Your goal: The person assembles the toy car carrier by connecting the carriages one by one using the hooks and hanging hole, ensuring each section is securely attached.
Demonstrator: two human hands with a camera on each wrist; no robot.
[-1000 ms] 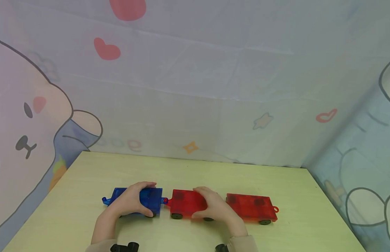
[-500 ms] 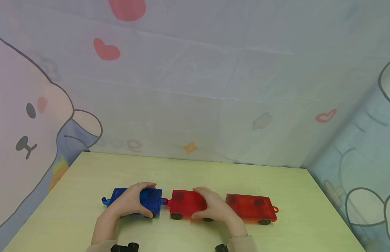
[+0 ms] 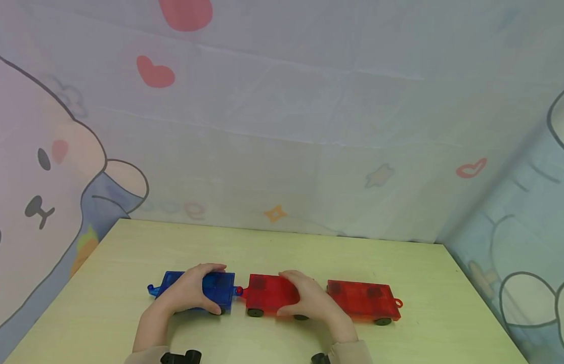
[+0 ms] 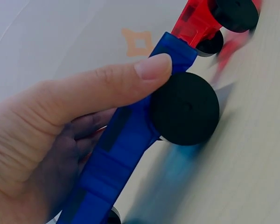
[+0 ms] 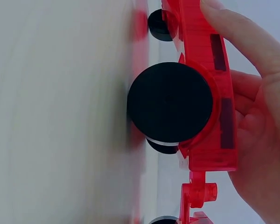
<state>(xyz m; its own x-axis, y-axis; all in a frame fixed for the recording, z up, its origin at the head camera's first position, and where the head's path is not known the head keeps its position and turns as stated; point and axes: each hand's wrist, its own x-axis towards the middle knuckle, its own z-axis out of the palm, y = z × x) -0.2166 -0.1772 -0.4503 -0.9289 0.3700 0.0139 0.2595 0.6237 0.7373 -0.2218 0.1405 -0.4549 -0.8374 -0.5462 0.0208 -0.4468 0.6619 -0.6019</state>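
A blue see-through toy wagon stands at the left on the table. My left hand grips it from above, thumb on the near side just above a black wheel. Right of it is a red toy wagon, whose ring meets the blue wagon's coupling. My right hand holds this red wagon across its right part, thumb on the near side. A second red wagon stands further right. In the right wrist view, a red hook-and-ring joint sits between the two red wagons.
The pale wooden table carries the wagons in a row. A printed cloth hangs behind it and along the right side. A blue hook sticks out at the left end and a red ring at the right end.
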